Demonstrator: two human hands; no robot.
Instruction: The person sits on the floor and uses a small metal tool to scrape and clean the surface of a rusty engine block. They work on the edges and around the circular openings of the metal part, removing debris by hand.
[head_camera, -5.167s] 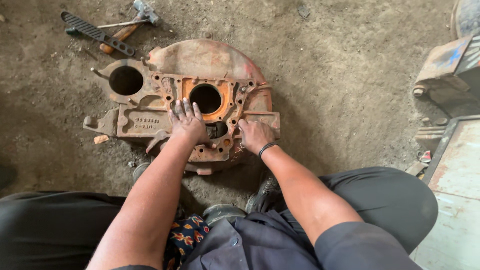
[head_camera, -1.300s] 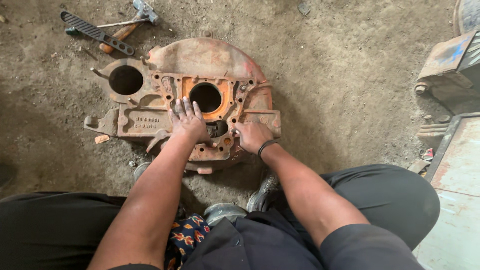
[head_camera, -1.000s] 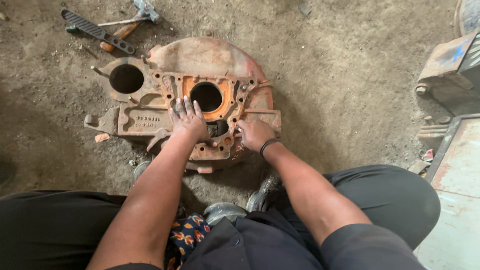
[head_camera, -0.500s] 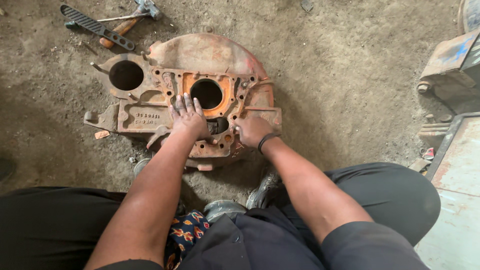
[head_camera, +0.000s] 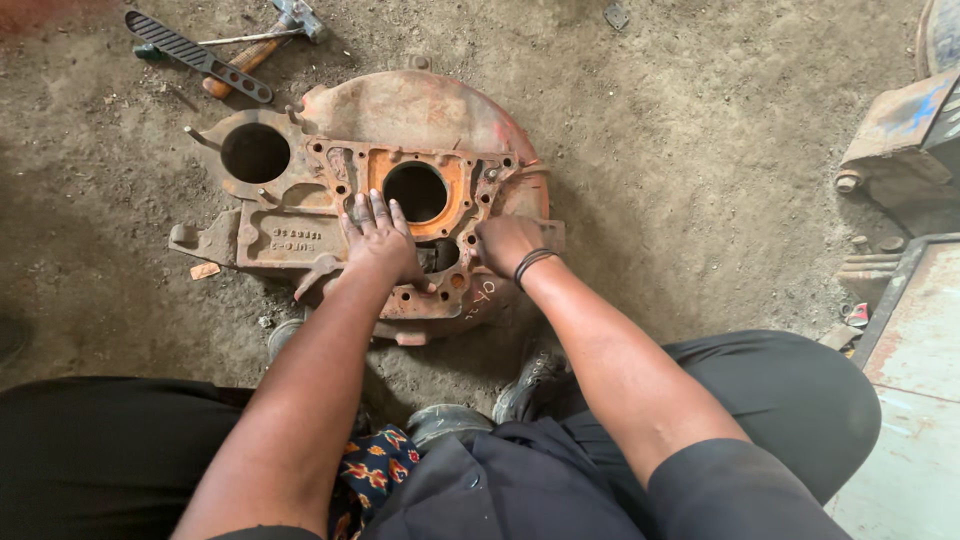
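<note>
A rusty orange cast metal housing (head_camera: 420, 110) lies flat on the dirt floor, with a large round hole at its centre and another at its left. My left hand (head_camera: 378, 240) rests flat on it, fingers spread, just below the centre hole. My right hand (head_camera: 506, 243) presses on the housing's right side, fingers curled down against the metal; a black band circles that wrist. Whether the right hand holds something small is hidden.
A hammer with a wooden handle (head_camera: 255, 48) and a black slotted bar (head_camera: 196, 56) lie at the top left. Worn metal machine parts (head_camera: 900, 130) stand at the right, with a rusty flat panel (head_camera: 915, 380) below them. My dark-trousered knees fill the bottom.
My right hand has shifted slightly up and left on the housing's right side. My left hand has stayed in place. The view has shifted a little.
</note>
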